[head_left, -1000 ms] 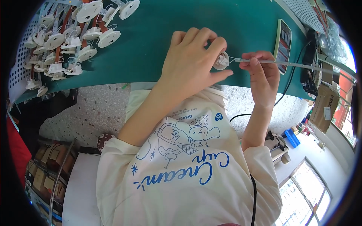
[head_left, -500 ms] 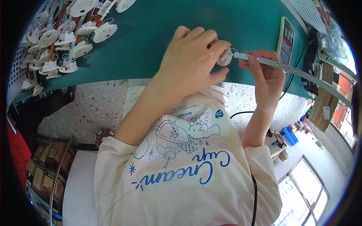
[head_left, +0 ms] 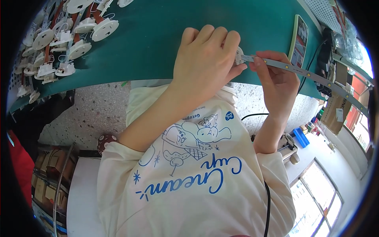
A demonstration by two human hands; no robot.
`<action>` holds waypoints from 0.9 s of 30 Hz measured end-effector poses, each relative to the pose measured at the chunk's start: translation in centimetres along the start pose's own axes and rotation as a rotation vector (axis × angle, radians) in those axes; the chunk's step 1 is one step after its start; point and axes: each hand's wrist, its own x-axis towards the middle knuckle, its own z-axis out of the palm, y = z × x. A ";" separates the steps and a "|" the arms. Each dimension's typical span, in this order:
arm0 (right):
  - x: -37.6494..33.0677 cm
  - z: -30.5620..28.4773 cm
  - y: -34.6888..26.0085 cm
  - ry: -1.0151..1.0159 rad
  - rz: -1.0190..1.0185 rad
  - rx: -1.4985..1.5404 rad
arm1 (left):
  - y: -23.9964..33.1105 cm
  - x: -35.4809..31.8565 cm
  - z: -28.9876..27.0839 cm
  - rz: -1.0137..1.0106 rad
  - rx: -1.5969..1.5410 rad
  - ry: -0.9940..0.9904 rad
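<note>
My left hand [head_left: 207, 59] is closed, its back toward me, with thumb and fingers around a small white plastic end cap [head_left: 239, 56]. Most of the cap is hidden by the fingers. From the cap's right side a narrow LED strip [head_left: 316, 76] runs off to the right, dotted with small yellowish chips. Close to that strip's left end, my right hand [head_left: 278, 73] pinches it between thumb and fingers. The strip's end touches or overlaps the cap's edge; whether it sits inside cannot be made out.
Many strips with white round caps and thin wires [head_left: 79, 49] lie heaped at the left of the green table [head_left: 146, 43]. A phone [head_left: 299, 41] rests at the right, near a black cable [head_left: 312, 63]. A cardboard box [head_left: 335, 112] stands beyond the table's right end.
The cap has turned more edge-on, and my left fingers have closed further over it. The strip's end has come left against the cap, and the wire loop between them no longer shows.
</note>
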 end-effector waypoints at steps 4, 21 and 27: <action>-0.2 0.4 -0.7 -0.012 -0.037 -0.098 | -0.1 -0.1 0.3 -0.006 -0.002 0.031; -0.8 2.3 -2.6 0.118 -0.147 -0.572 | -0.2 -0.2 0.7 0.011 -0.041 0.097; -1.1 2.7 -2.6 0.132 -0.198 -0.684 | -0.5 -0.5 0.6 0.035 -0.123 0.123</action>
